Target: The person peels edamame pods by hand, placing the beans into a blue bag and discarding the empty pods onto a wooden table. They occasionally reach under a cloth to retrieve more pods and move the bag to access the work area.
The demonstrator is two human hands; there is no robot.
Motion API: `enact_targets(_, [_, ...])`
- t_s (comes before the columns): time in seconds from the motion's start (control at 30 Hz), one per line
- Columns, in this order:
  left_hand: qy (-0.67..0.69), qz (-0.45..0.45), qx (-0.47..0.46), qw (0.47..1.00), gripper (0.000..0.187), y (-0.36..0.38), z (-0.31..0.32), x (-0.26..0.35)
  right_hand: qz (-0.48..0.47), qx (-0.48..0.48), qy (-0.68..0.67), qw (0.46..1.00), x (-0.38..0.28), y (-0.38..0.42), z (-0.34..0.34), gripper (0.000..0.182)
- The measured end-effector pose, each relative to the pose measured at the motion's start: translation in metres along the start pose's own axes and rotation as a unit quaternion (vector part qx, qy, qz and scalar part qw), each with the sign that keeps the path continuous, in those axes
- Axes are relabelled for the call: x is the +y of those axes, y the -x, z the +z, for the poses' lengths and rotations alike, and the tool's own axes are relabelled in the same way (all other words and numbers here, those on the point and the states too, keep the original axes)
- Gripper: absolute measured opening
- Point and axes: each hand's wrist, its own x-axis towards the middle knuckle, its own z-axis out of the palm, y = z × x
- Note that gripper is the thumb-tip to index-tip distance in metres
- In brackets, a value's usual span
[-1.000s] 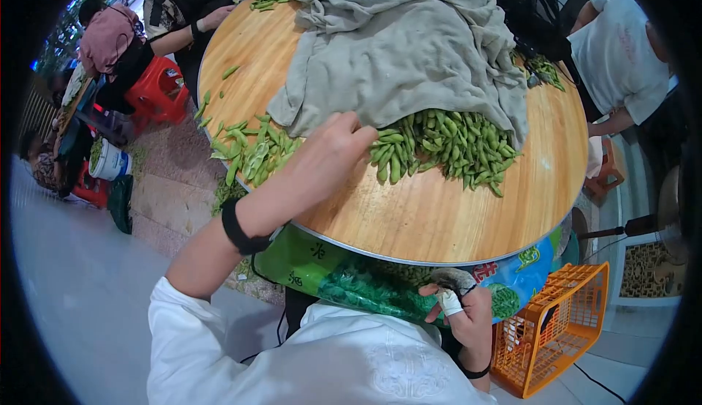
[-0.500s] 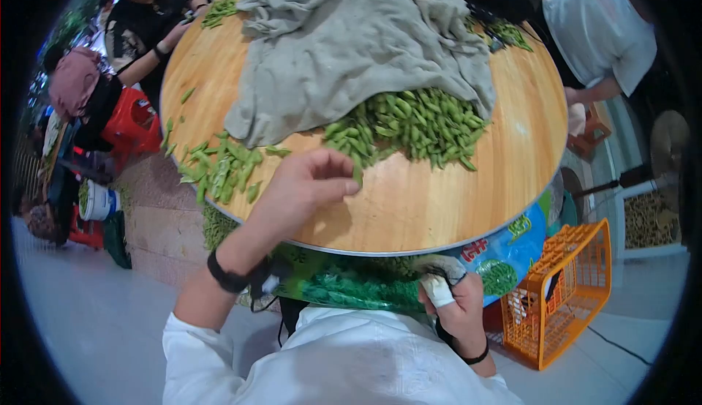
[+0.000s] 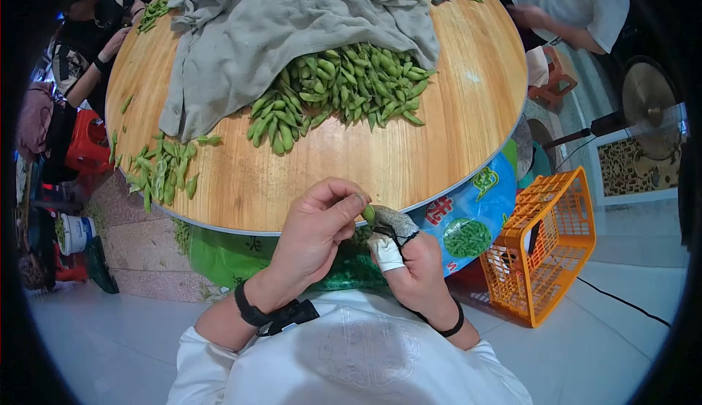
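Note:
My left hand [image 3: 318,233] pinches a green edamame pod [image 3: 368,214] between thumb and fingers, just off the table's near edge. Facing it, my right hand [image 3: 420,266] is closed, with white wrapping on its thumb and a worn grey cover on a finger. The pod's end meets or nearly meets that covered finger; what else the right hand holds is hidden. A large heap of edamame pods [image 3: 344,87] lies ahead on the round wooden table [image 3: 468,112], partly under a grey cloth [image 3: 270,32]. A smaller pile of pods [image 3: 164,167] sits at the table's left edge.
Below the table edge hang a green and blue printed bag [image 3: 468,233] and, to the right, an orange plastic crate [image 3: 541,248]. A fan [image 3: 647,94] stands at far right. People are at the left and right; a red stool [image 3: 89,141] is at left.
My left hand has carried the pod from beside the heap down toward me. My right hand has risen and moved left to meet it. The whole view has shifted.

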Motion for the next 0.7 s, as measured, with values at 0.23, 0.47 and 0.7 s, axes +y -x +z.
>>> enact_targets(0.23, [0.003,0.005,0.013,1.000,0.006,-0.001,0.005,-0.005,-0.023,-0.002,0.051,0.998,-0.001,0.001,-0.001,0.028])
enact_targets(0.47, [-0.020,0.002,-0.006,1.000,0.004,0.000,0.008,-0.005,-0.046,0.016,0.075,0.996,0.005,0.002,-0.002,0.022])
enact_targets(0.7, [-0.081,0.012,-0.088,0.993,0.002,-0.004,-0.002,-0.005,0.161,-0.051,-0.287,0.943,0.021,0.008,-0.015,0.018])
